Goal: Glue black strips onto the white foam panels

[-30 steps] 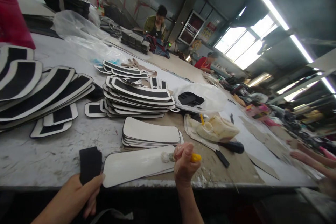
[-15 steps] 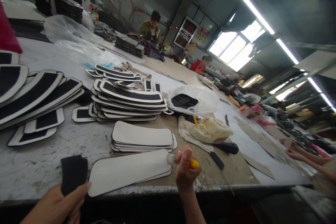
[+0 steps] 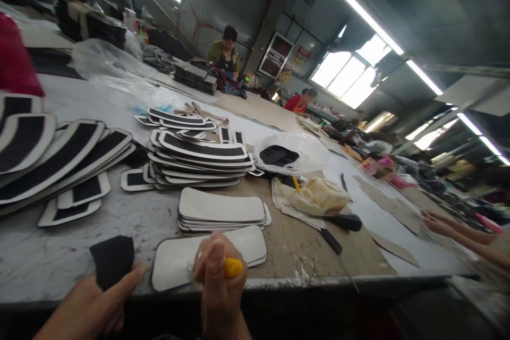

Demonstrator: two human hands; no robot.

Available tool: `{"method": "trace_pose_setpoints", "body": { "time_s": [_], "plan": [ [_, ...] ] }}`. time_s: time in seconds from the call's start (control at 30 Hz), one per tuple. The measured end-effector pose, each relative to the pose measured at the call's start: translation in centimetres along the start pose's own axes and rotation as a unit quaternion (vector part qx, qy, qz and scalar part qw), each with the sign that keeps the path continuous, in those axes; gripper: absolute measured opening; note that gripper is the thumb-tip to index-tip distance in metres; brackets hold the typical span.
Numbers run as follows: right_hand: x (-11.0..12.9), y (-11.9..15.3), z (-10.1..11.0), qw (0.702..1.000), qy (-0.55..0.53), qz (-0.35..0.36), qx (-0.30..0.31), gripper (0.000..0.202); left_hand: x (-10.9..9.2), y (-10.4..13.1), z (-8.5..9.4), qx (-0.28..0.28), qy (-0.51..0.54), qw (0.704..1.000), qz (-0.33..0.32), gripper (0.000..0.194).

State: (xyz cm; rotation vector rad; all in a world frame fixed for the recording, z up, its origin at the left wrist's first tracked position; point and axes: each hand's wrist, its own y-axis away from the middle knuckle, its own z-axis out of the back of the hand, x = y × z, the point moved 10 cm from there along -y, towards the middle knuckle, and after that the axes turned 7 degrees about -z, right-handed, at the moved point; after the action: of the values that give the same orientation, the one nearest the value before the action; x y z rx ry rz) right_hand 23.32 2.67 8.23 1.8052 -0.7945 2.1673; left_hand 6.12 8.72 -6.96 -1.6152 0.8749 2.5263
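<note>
Gripping a yellow-handled brush [image 3: 231, 267], the right hand [image 3: 219, 281] hovers over the white panel [image 3: 207, 256]; left hand [image 3: 93, 308] pinches black piece [image 3: 112, 260] beside it.

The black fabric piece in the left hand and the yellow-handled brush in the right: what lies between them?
In the head view, only the near end of the white flat panel lies there.

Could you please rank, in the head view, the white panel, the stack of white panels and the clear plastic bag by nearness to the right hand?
1. White panel: under the right hand.
2. Stack of white panels: just beyond.
3. Clear plastic bag: farther back, rightward.
</note>
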Motion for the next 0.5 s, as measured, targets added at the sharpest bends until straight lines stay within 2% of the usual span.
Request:
{"method": "trace_pose_setpoints", "body": {
  "time_s": [0.03,0.07,0.17,0.27,0.33,0.4,0.5],
  "plan": [
    [0.0,-0.4,-0.2,0.999,0.020,-0.022,0.015,0.043,-0.5,0.6,0.8,-0.021,0.039,0.999,0.006,0.045],
    [-0.4,-0.7,-0.4,0.997,0.044,-0.052,0.031,0.041,-1.6,1.2,1.0,-0.015,0.117,0.993,-0.016,0.037],
    [-2.7,-1.0,-2.0,0.981,0.078,-0.153,0.084,0.037,-3.9,3.1,0.4,0.057,0.271,0.960,-0.030,0.034],
    [-4.5,0.4,-5.5,0.957,0.039,-0.232,0.169,0.030,-5.4,4.7,-0.4,0.132,0.247,0.959,-0.053,0.041],
    [-5.1,1.6,-7.4,0.943,-0.012,-0.271,0.196,0.029,-5.8,5.3,-0.7,0.155,0.199,0.965,-0.072,0.049],
    [-5.2,2.3,-8.2,0.935,-0.046,-0.293,0.193,0.030,-5.9,5.6,-1.0,0.165,0.191,0.964,-0.085,0.052],
    [-4.6,2.6,-8.1,0.941,-0.030,-0.283,0.183,0.029,-5.5,5.8,-1.5,0.171,0.214,0.958,-0.085,0.049]
  ]
}}
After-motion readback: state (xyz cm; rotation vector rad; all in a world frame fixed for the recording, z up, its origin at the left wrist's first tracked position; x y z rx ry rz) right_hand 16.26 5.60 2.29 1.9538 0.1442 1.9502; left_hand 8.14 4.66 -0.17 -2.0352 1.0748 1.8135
